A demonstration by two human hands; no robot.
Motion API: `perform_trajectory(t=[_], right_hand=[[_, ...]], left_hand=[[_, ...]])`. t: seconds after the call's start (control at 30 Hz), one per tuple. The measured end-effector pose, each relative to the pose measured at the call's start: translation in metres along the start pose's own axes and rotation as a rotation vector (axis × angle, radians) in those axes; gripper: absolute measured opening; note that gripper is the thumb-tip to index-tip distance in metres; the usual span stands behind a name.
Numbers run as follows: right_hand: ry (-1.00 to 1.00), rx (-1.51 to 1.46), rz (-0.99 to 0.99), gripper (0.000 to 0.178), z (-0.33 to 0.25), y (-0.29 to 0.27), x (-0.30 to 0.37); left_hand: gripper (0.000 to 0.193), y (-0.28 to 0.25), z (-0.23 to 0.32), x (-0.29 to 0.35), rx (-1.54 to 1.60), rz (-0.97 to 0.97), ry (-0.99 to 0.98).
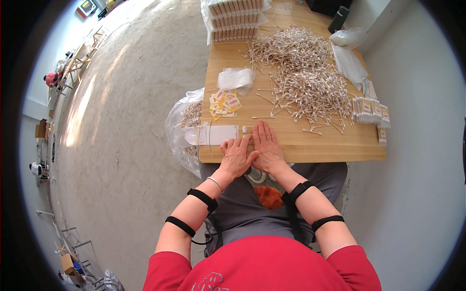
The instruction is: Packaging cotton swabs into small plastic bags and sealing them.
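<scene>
A small row of cotton swabs (247, 130) lies near the table's front edge, partly hidden by my hands. My right hand (267, 148) rests flat along its right side, fingers straight and close together. From the left, my left hand (236, 156) bends its fingers onto the lower part of the row, its thumb reaching to the right hand. A white strip (221, 135) with a rounded end lies just left of the swabs. Beyond the hands, a large loose heap of cotton swabs (315, 82) spreads over the wooden table (335, 153).
Yellow-and-white printed cards (224, 105) and clear plastic bags (236, 77) lie on the left. Stacked swab packs (233, 20) stand at the far left; small filled packs (371, 110) sit on the right. A plastic sack of swabs (182, 114) hangs beside the left edge. A dark bottle (339, 19) stands far right.
</scene>
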State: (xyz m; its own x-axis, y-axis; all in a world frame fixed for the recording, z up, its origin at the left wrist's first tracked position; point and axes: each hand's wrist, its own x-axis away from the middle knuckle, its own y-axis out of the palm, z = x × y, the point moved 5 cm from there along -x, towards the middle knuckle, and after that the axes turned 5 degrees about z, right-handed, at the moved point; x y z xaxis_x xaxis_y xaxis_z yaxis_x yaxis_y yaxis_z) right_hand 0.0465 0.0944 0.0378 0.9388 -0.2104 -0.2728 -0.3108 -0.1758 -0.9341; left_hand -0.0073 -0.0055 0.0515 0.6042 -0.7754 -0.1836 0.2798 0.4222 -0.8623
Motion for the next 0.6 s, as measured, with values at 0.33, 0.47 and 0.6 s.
perform_trajectory(t=[0.33, 0.47, 0.6], right_hand=[[0.000, -0.017, -0.006, 0.080, -0.001, -0.003, 0.000], [-0.010, 0.006, 0.020, 0.084, 0.000, -0.001, 0.001], [-0.011, 0.024, 0.000, 0.084, -0.002, -0.001, 0.001]], left_hand=[[0.050, 0.002, -0.007, -0.008, 0.048, -0.019, -0.051], [0.047, 0.003, -0.008, -0.010, 0.060, -0.012, -0.030], [0.054, 0.006, -0.012, -0.012, 0.053, -0.026, -0.081]])
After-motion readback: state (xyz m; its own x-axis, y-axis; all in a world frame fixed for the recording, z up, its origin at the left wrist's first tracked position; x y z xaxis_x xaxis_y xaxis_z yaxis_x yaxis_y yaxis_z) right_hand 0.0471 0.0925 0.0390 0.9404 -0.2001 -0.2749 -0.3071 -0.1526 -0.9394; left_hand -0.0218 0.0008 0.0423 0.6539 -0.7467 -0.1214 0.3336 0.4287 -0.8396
